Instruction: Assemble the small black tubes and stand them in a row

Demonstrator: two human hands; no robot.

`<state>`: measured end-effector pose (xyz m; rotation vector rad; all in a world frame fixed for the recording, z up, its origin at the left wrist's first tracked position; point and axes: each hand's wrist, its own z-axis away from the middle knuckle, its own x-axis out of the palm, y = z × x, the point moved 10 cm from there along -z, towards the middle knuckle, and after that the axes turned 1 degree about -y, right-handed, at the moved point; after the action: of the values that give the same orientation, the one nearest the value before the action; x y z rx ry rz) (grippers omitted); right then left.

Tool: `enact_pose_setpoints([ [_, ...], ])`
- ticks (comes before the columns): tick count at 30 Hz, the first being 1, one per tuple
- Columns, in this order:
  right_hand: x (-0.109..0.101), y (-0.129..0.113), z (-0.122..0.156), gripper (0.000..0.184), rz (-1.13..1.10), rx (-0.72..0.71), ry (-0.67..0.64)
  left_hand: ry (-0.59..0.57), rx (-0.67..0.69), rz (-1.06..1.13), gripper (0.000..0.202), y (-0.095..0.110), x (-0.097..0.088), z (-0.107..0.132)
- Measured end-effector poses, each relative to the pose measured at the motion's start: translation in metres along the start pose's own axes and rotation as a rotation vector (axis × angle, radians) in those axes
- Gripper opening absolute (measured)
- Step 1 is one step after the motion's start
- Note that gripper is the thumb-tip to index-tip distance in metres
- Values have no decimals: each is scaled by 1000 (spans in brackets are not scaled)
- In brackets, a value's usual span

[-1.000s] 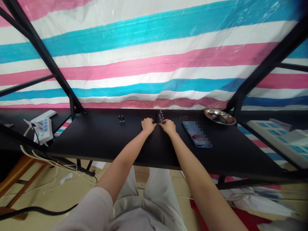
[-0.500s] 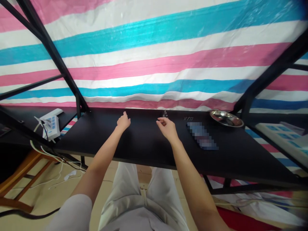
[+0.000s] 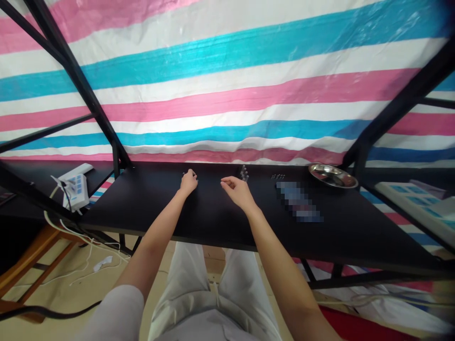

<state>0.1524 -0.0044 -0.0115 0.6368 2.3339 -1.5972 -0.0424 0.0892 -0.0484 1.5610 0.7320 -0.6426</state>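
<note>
I had both arms reaching forward from the bottom of my view, the 2 hands well apart at nearly the same reach. My left forearm (image 3: pixel 162 225) slanted up and inward to the right, and the left hand (image 3: pixel 189 182) lay in line with it, fingers curled; I could not make out how tightly they closed. My right forearm (image 3: pixel 270 241) slanted up to the left, with the right hand (image 3: pixel 235 190) pointing across toward the other, thumb and fingers drawn close at the tips, though whether they touched I could not tell.
</note>
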Motion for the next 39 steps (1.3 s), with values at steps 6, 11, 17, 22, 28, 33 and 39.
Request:
enact_pose_setpoints([
  [6,-4,7,-5,41,-252,104,147,-99,160,846,8,63,-2,41],
  [11,-2,-10,-6,39,-543,100,191,-134,218,1072,20,97,-5,75],
  [17,-9,-23,-1,33,-691,79,295,-196,241,1122,35,108,-2,90],
  [22,-10,-29,0,33,-738,95,284,-163,254,1138,37,106,-9,91],
  [28,-14,-38,2,32,-647,37,335,-26,215,1120,35,98,-17,90],
  [33,-19,-43,6,32,-528,0,404,-2,173,1141,36,98,-21,93],
  [39,-23,-47,11,30,-554,-24,415,-1,129,1162,37,95,-25,99],
])
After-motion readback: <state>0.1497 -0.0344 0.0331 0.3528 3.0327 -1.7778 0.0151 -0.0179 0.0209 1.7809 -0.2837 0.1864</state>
